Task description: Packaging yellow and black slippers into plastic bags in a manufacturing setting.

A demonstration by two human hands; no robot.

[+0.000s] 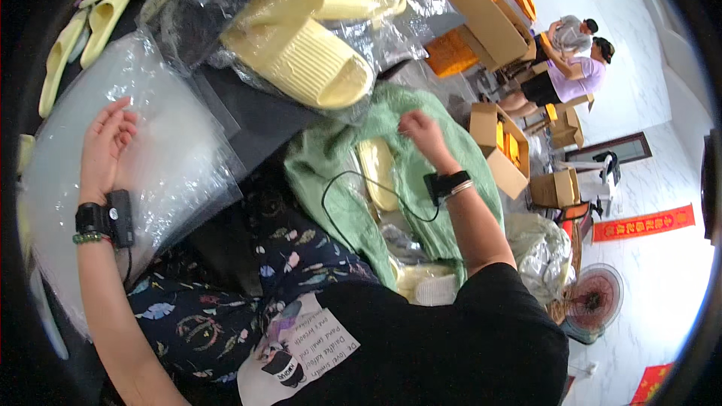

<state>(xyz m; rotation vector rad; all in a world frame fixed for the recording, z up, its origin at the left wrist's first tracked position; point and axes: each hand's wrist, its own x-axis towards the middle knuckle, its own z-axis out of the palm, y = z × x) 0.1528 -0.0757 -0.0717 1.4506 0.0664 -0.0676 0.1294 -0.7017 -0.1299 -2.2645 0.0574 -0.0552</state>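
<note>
Fingers (pixel 113 124) on clear plastic bags (pixel 162 150)

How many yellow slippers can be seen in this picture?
6, perhaps more hidden: two in the clear bag at top, three bare at top left, one on the green cloth near the right hand.

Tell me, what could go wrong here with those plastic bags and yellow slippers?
The left hand rests on a slippery stack of clear bags reaching the table edge; a nudge might slide some off. The bagged pair of yellow slippers lies close behind and could get bumped. The black cable crossing the green cloth may snag the right hand.
</note>
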